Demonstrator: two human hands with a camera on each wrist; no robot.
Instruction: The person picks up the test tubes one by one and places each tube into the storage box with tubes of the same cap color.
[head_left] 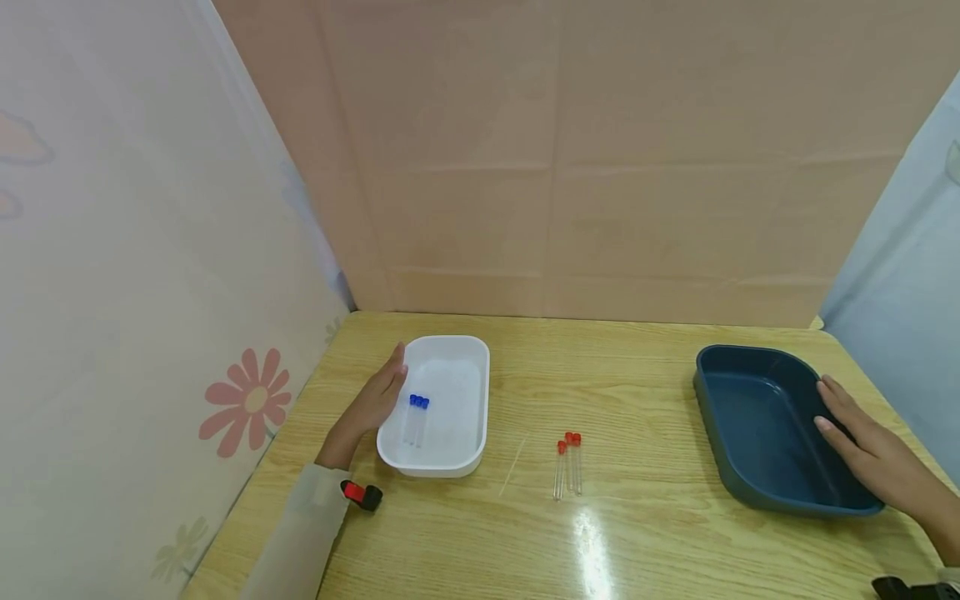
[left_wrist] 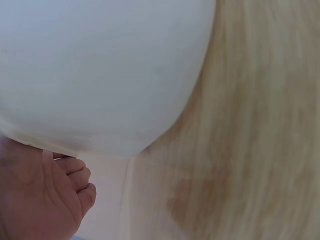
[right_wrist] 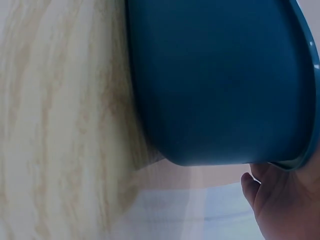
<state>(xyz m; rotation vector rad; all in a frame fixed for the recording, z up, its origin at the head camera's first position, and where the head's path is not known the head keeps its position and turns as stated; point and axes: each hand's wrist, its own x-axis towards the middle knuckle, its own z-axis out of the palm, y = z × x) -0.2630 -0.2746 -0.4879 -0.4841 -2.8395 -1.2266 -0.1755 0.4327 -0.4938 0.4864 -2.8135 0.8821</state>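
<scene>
White tray (head_left: 453,408) at left-centre of the frame is held at its left rim by the left hand (head_left: 372,402); the grip looks clamped on the edge, thumb over the rim, fingers bent along the outer wall, probably so that the tray is steadied without its inside being blocked. Dark blue tray (head_left: 772,450), right side of the frame, is held at its right rim by the right hand (head_left: 866,446); here too the grip seems closed round the edge, thumb inside, fingers outside, though how firmly cannot be told. Both trays are gripped from their outer sides, so the middle of the table (head_left: 637,383) is left reachable between them. Three blue-capped tubes (head_left: 417,419) are laid side by side in the white tray, toward its left wall, caps toward the top of the frame, apparently grouped by cap colour. Three red-capped tubes (head_left: 573,467) are laid at lower centre on bare wood, caps also up-frame, two close together and one just beside, likely grouped the same way. No tube is touched by either grip, and none is seen in the blue tray.
</scene>
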